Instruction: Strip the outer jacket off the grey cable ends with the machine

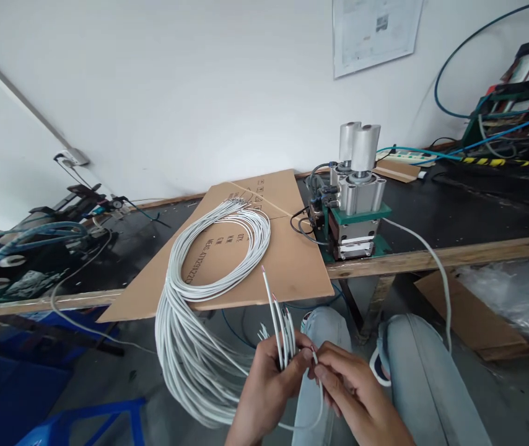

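Observation:
My left hand [276, 378] is closed around several white cables [287, 331], whose cut ends point up and show reddish tips. Close against it, my right hand [350, 384] pinches the end of one white cable [319, 371], which loops down below both hands. A large coil of the same white cable [171, 310] lies on a flattened cardboard sheet [292, 279] and hangs over the table's front edge, left of my hands. Beyond my hands stands a small pneumatic machine [357, 198] with two silver cylinders on a green base.
The black table [469, 210] has a wooden front edge. Machines with hoses sit at the far left [18, 248] and far right [524, 93]. A blue stool [88, 421] stands on the floor at left. An open cardboard box [478, 316] with plastic film lies at right.

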Demonstrator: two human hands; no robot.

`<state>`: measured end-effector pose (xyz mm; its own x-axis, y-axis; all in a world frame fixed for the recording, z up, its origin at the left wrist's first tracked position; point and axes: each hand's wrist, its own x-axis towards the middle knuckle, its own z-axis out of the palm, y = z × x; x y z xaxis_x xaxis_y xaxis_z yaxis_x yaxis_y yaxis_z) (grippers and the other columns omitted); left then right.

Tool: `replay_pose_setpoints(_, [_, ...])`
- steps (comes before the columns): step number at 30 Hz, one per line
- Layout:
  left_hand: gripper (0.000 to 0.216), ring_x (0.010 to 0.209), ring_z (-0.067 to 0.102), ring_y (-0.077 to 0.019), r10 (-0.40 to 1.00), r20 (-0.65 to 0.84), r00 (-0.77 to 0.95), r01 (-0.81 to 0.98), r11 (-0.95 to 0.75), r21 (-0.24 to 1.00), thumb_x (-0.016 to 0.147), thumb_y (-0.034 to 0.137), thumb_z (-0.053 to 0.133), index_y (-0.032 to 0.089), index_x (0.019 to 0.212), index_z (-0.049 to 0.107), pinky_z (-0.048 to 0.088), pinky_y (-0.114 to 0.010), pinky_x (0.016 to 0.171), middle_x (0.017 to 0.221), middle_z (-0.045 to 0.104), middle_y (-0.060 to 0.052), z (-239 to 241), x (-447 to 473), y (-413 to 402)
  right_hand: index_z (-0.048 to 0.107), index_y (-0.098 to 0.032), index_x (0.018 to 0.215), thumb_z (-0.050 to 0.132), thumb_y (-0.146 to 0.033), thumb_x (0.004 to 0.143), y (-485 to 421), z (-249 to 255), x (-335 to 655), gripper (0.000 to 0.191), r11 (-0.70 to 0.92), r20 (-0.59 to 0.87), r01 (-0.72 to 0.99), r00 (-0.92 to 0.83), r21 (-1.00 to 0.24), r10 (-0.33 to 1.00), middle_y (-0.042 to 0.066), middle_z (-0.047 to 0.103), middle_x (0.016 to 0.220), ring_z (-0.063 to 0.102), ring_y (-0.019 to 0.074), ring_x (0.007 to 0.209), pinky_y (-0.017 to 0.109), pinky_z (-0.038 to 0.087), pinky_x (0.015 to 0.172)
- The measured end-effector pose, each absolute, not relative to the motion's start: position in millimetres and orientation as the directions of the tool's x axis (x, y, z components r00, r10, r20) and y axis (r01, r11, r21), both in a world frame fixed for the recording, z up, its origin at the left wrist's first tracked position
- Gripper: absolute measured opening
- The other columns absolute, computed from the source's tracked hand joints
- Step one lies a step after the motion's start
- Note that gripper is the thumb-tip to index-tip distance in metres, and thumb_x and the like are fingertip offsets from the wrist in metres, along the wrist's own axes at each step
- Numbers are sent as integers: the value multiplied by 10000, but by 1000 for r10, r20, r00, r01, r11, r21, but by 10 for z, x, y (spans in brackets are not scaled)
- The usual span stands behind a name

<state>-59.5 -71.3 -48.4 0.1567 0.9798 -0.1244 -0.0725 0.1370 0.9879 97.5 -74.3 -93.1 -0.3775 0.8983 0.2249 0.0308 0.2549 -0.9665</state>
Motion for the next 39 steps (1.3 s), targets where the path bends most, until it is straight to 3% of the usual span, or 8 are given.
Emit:
replay_pose_setpoints(4, [334, 448, 281, -47, 978, -124, 170, -64, 137, 989, 851, 467, 728, 153, 805, 624, 234, -174, 426, 543, 468, 73, -509, -610, -715, 470, -217, 698, 418, -460, 1056, -751, -888, 1042, 437, 172, 148, 15, -434, -985, 888, -30, 440, 700, 481, 121, 597, 219, 386, 524])
replay_pose_setpoints(8, [302, 451, 290, -51, 971, -125, 202, -30, 134, 990, 870, 432, 698, 156, 785, 609, 236, -183, 436, 560, 493, 61, -522, -632, -713, 579, -207, 774, 450, -469, 1047, -744, -869, 1100, 400, 127, 123, -23, -468, -992, 875, -27, 473, 710, 498, 122, 601, 225, 389, 524])
replay_pose_setpoints(13, [223, 482, 330, -73, 978, -68, 197, 67, 56, 996, 884, 278, 627, 168, 696, 577, 279, -204, 474, 570, 480, 55, -485, -612, -720, 582, -212, 776, 481, -397, 1045, -736, -823, 1130, 342, 123, 92, 29, -501, -992, 860, -29, 512, 704, 526, 131, 631, 232, 389, 550])
replay_pose_setpoints(17, [188, 563, 360, -100, 988, 5, 151, 158, -29, 987, 824, 186, 622, 176, 651, 551, 319, -220, 544, 607, 456, 49, -460, -561, -733, 483, -223, 725, 472, -327, 1043, -759, -791, 1089, 335, 244, 191, 81, -409, -966, 892, -33, 491, 711, 520, 141, 671, 247, 378, 596])
replay_pose_setpoints(21, [174, 590, 378, -115, 987, 20, 161, 205, -53, 977, 818, 167, 598, 179, 651, 553, 328, -234, 573, 620, 455, 43, -456, -546, -731, 478, -226, 747, 441, -254, 1039, -783, -799, 1055, 296, 349, 295, 102, -352, -931, 888, -30, 487, 720, 502, 138, 643, 255, 372, 597])
replay_pose_setpoints(26, [221, 582, 369, -116, 992, 15, 128, 273, -50, 961, 854, 198, 568, 182, 637, 530, 325, -239, 569, 619, 430, 42, -467, -513, -748, 493, -218, 709, 454, -218, 1003, -788, -861, 964, 297, 350, 326, 83, -217, -933, 920, -29, 478, 671, 489, 133, 600, 251, 358, 556])
replay_pose_setpoints(32, [215, 555, 353, -110, 999, -7, 42, 257, -4, 966, 810, 248, 594, 180, 619, 520, 320, -237, 537, 594, 423, 45, -505, -422, -756, 327, -246, 620, 458, -200, 933, -784, -1001, 746, 343, 338, 336, -24, 61, -941, 940, -68, 336, 583, 340, 117, 507, 253, 290, 475])
replay_pose_setpoints(39, [163, 508, 333, -85, 974, -117, 193, 168, 85, 982, 818, 221, 600, 176, 669, 553, 278, -215, 481, 581, 420, 61, -510, -514, -700, 333, -241, 633, 438, -204, 911, -774, -915, 827, 300, 358, 356, 47, -57, -932, 933, -58, 351, 599, 357, 119, 526, 252, 288, 483])
